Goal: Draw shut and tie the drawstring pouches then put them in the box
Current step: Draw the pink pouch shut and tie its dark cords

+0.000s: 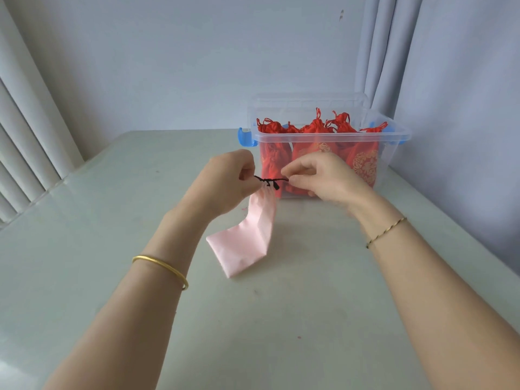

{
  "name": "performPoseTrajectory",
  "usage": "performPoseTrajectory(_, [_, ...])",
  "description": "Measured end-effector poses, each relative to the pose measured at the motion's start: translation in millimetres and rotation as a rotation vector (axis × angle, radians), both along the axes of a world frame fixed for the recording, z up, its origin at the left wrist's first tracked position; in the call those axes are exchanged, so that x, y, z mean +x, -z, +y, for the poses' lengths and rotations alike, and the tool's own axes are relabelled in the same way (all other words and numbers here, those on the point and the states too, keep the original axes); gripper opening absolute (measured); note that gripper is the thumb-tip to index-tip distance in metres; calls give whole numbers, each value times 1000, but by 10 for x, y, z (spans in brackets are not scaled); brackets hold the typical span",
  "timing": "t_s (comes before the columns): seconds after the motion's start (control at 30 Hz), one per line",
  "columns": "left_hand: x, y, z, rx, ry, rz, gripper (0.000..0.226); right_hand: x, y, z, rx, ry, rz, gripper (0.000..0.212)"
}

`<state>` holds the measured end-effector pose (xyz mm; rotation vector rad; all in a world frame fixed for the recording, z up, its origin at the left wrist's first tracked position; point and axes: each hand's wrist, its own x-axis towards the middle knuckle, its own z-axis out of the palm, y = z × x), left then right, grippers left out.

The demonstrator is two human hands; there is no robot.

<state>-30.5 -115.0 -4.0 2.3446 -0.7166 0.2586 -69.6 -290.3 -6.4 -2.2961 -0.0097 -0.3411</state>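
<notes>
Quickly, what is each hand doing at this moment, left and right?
Left hand: closed, pinching one end of the black drawstring of the pink pouch.
Right hand: closed, pinching the other end of that drawstring.

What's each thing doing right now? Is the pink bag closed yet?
Pink pouch: mouth gathered shut, bottom resting on the table.
Black drawstring: pulled taut between both hands.
Box: open, lid off.
Red pouches: drawn shut, standing inside the box.
Left hand: pinching one end of the drawstring.
Right hand: pinching the other end.
</notes>
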Motion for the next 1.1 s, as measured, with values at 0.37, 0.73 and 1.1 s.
performPoseTrajectory(0.37, [-120, -354, -110, -217, 202, 88, 7, -292, -355, 120, 110, -109, 20, 11])
performPoseTrajectory(0.73, [697, -1157, -328, -334, -91, -120, 32, 230, -1264, -695, 532, 169, -280, 12])
performPoseTrajectory(1.1, [1695, -885, -904, 379, -123, -136, 33, 662, -1042, -1271, -338, 410, 91, 42])
